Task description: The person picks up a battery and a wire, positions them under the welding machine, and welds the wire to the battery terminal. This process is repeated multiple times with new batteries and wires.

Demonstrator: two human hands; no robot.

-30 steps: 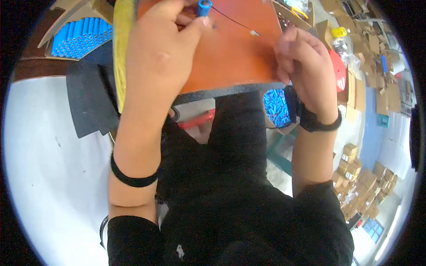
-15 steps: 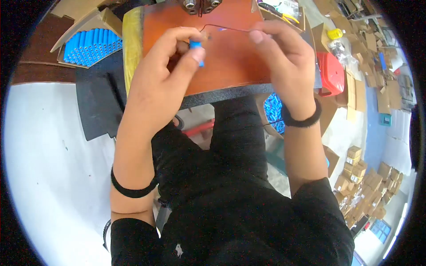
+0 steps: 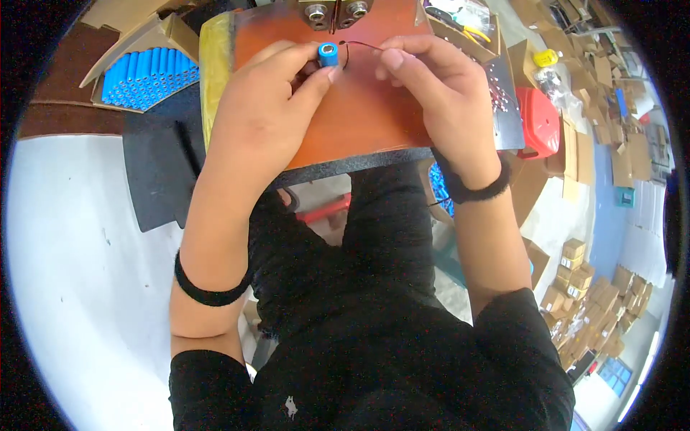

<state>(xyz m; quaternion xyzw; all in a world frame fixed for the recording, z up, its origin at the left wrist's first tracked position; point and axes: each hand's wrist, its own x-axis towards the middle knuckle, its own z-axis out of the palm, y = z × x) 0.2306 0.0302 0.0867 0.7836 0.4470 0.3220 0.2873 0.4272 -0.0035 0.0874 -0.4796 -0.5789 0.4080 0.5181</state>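
My left hand (image 3: pixel 267 108) is closed, with a blue cylindrical battery cell (image 3: pixel 328 60) pinched between thumb and fingers. The cell stands roughly upright, its round metal end facing me. My right hand (image 3: pixel 449 90) is closed too, thumb and forefinger pinching a thin dark red and black wire (image 3: pixel 365 46). The wire runs left toward the cell, and a dark strand hangs down beside it. Whether the wire is joined to the cell I cannot tell. Both hands are over the orange-brown work surface (image 3: pixel 359 118), just below two metal electrode holders (image 3: pixel 336 13).
A cardboard box of blue cells (image 3: pixel 147 75) lies at the left. On the right are a tray (image 3: pixel 463 39) with yellow-handled pliers (image 3: pixel 476 34), several small wire ends (image 3: pixel 498 93) and a red stool (image 3: pixel 539 122). Blue cells fill a container (image 3: pixel 440 188) below the table.
The cell has turned in my left hand, bringing its round end into view. My right hand has shifted slightly left, and the wire between the hands spans a shorter distance.
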